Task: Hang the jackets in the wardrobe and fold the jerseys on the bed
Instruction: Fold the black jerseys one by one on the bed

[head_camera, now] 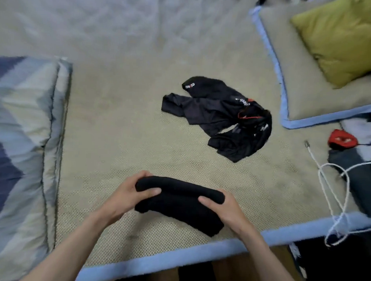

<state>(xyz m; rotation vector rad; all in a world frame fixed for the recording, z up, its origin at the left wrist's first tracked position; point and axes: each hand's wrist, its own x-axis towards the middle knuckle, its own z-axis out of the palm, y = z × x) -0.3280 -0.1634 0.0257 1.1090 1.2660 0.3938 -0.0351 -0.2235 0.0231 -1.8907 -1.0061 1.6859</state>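
Two hands [124, 193] [226, 211], fingertips under jersey [178, 203].

Quick count from where I'm standing: two black jerseys, one folded [179, 203] low in the middle, one crumpled [219, 116] at center. Two hands, left [128, 196] and right [224, 211]. One green pillow [341, 38] upper right, one striped blanket [18, 134] on the left, one white cord [334, 198] lower right.
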